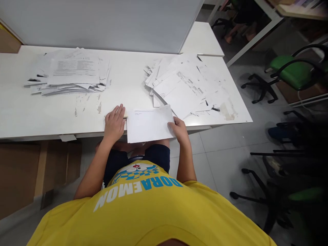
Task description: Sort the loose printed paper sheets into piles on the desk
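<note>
Right, there was the paper [151,126], out at the near edge of the worktop [125,75], its lower part jutting past that edge above the person's lap! The right hand [179,130] had it by the right side, thumb laid on top and the other fingers tucked underneath, a pinch on the margin. A few small lines of print showed near the paper's far left corner; the rest of its face looked blank.

And over to the left hand [115,120], palm down at the near edge, fingers stretched towards the far edge and lying nearly together, just beside the paper. A pale strip [125,115] poked out beside it; whether the fingers gripped that, you couldn't tell.

Two heaps, too! The left pile [74,71] sat towards the far edge, a printed page on top, stains [99,105] dotting the surface in front of it. The right pile [181,92] sprawled raggedly towards the right edge, its sheets fanned every which way, the paper's far right corner right up by it. Along the far edge stood the partition [102,24], with a box [10,41] by the far left corner.
</note>
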Available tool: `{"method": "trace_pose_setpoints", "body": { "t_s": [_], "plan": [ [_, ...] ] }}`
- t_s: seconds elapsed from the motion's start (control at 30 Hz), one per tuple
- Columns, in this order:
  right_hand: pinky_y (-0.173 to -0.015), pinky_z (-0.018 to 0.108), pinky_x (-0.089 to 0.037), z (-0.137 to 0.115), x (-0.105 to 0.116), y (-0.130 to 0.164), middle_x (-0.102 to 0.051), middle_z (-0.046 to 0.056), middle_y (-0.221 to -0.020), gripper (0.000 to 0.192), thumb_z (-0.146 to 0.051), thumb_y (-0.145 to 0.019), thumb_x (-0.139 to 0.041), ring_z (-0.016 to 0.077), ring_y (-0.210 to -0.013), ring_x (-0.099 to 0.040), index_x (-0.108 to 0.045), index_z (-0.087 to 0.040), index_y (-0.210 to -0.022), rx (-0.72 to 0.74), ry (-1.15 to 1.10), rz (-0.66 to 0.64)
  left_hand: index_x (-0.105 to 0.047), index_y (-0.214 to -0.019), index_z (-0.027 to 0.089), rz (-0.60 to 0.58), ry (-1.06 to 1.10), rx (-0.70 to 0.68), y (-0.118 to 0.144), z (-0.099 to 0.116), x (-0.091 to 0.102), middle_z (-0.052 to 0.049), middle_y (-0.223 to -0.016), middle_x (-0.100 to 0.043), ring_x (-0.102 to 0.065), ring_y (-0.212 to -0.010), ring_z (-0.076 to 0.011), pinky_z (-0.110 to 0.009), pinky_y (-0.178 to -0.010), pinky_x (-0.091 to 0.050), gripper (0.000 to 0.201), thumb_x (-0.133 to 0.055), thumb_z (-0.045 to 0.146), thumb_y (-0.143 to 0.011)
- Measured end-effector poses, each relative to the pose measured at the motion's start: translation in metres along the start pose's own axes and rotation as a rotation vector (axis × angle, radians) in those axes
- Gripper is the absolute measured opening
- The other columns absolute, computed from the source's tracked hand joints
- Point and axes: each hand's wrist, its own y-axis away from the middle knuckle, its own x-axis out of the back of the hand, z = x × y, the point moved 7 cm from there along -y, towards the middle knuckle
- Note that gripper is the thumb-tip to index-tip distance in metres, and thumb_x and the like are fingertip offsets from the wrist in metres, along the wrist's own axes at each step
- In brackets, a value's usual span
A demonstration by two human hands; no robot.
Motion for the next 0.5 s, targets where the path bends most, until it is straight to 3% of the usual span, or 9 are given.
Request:
{"method": "trace_pose_setpoints", "body": {
  "t_s": [0.23,0.5],
  "plan": [
    [-0.061,0.029,-0.033,-0.004,-0.007,0.002,-0.048,-0.003,-0.067,0.015,-0.035,-0.068,-0.055,0.0149,-0.067,-0.043,-0.055,-0.02,-0.073,-0.024,-0.143,-0.009,-0.038,-0.153,0.015,-0.012,-0.026,0.002,-0.001,0.001,-0.001,-0.013,-0.158,-0.04,-0.036,-0.146,-0.0271,-0.042,-0.112,-0.026,0.055,-0.026,0.033,-0.102],
    [-0.062,0.029,-0.034,-0.004,-0.006,0.003,-0.048,-0.003,-0.067,0.015,-0.035,-0.071,-0.056,0.016,-0.068,-0.043,-0.056,-0.021,-0.076,-0.002,-0.125,-0.019,-0.036,-0.154,0.017,-0.023,-0.009,0.019,-0.001,0.0,0.0,-0.013,-0.16,-0.037,-0.037,-0.145,-0.0278,-0.043,-0.113,-0.025,0.057,-0.029,0.034,-0.1]
  ]
}}
